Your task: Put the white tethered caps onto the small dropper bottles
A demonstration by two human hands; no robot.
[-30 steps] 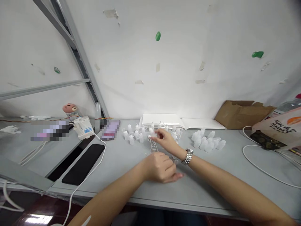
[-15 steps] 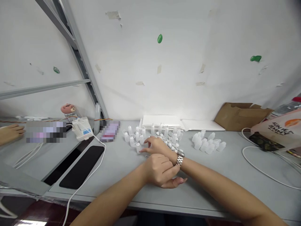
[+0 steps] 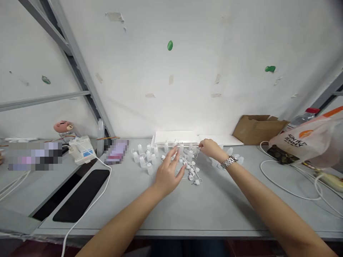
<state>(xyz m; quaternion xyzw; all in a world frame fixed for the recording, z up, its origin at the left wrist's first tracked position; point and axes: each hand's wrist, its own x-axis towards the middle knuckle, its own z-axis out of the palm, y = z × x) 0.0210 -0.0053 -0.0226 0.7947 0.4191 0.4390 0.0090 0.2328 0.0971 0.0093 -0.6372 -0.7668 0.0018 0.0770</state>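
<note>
Desk (image 3: 214, 210): grey, spreading toward six o'clock.
Left hand (image 3: 166, 175): fingers spread wide, nothing visibly held.
Right hand (image 3: 212, 149): at the left's two o'clock, fingers curled; whether gripping anything, unclear.
Capped bottles (image 3: 149, 169): long axes upright, left hand's ten to two o'clock.
Loose caps (image 3: 191, 175): left hand's three o'clock, nearer it than the right.

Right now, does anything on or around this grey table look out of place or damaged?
Mostly the white wall: torn-looking beige tape scraps cling to it, like leftovers. On the grey table, loose white plastic caps lie jumbled near the left hand, untidy compared with the upright, translucent white bottles. No spill shows.
</note>
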